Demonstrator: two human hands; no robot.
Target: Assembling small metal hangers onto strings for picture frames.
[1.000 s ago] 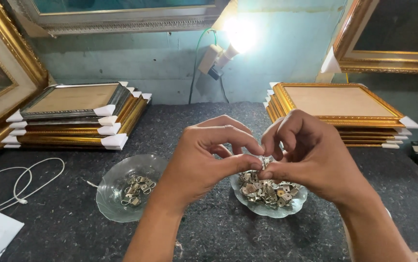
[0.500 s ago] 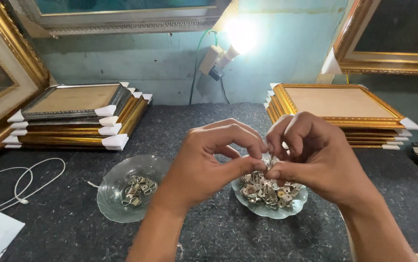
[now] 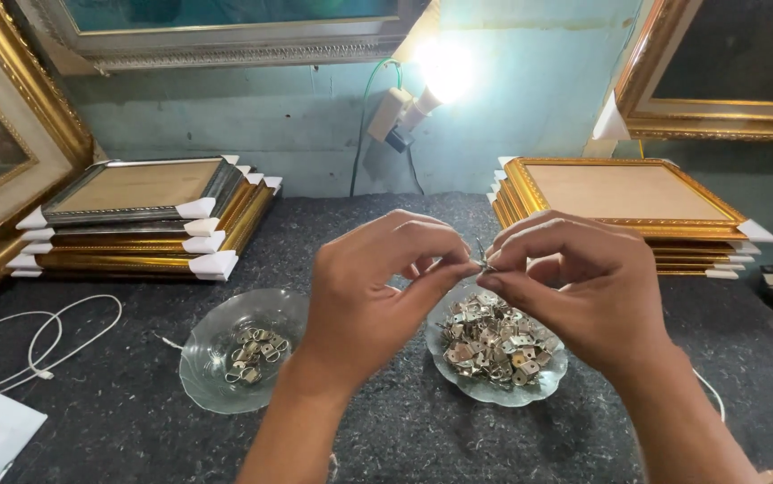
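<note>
My left hand (image 3: 377, 287) and my right hand (image 3: 583, 291) meet in the middle, raised above the table. Their fingertips pinch a small metal hanger piece (image 3: 483, 260) between them. Just below the hands sits a glass dish (image 3: 548, 376) heaped with several loose metal hangers (image 3: 494, 345). To the left is a second glass dish (image 3: 202, 367) holding a smaller cluster of metal ring hangers (image 3: 254, 350).
A dark felt tabletop (image 3: 117, 421) carries a stack of gold and silver picture frames (image 3: 144, 215) at the back left and another stack of gold frames (image 3: 624, 202) at the back right. A white cable (image 3: 46, 336) lies at left. A lit bulb (image 3: 444, 72) hangs on the wall.
Both hands have lifted slightly away from the right dish, still working the small metal piece between their fingertips.
</note>
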